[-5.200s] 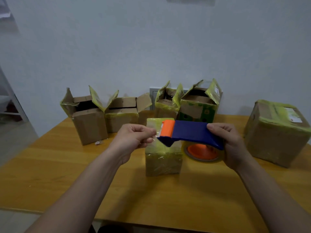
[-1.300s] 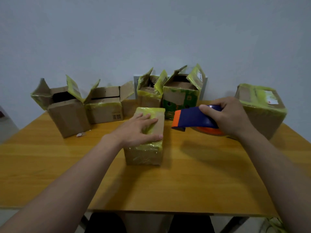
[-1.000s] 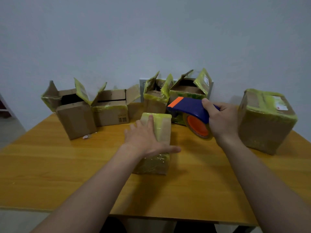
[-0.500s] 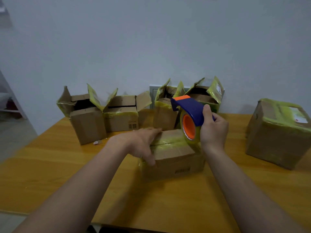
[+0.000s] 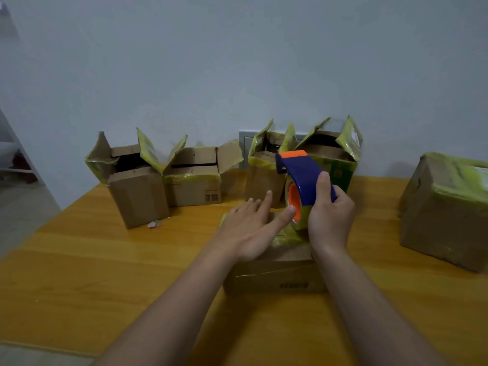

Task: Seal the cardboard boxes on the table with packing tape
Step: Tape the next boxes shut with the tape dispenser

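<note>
Head view: pressing left hand flat on box lying crosswise; gripping tape dispenser in right hand, standing it at box's right end.

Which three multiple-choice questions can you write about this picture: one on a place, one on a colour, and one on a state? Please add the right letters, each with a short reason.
1. Where does the left hand rest?
A) on the floor
B) on top of the near box
C) on the person's knee

2. What colour is the body of the tape dispenser?
A) blue
B) white
C) red

3. What is the right hand doing?
A) lying flat
B) hanging empty
C) gripping the tape dispenser

Answers:
1 B, because its straight fingers lie on the top of the box.
2 A, because the body is blue and only the tip and the roll's core are orange.
3 C, because its fingers and thumb curl round the dispenser.
</note>
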